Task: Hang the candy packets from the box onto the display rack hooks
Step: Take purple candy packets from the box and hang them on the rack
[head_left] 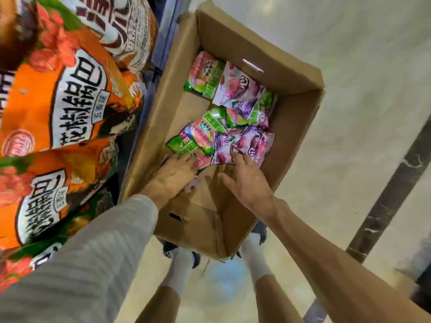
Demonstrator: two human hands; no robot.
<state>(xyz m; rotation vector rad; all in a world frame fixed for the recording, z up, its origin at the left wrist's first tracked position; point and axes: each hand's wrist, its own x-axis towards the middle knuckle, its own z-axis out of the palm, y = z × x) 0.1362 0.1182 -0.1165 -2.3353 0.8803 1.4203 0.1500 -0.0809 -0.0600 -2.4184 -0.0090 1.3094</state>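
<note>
An open cardboard box (300,145) stands on the floor below me. Several candy packets lie loose inside, green-and-pink ones (205,75) and purple-and-white ones (235,89). My left hand (175,173) reaches into the box with fingers spread, its fingertips on a green-and-pink packet (186,143). My right hand (247,180) is also inside, fingers apart, its fingertip touching a purple packet (254,143). Neither hand has closed around a packet. No rack hooks are in view.
Large orange snack bags (58,103) hang on a rack at the left, close to my left sleeve. My feet in white socks (179,266) stand at the box's near end. Pale floor with a dark stripe (384,194) lies to the right.
</note>
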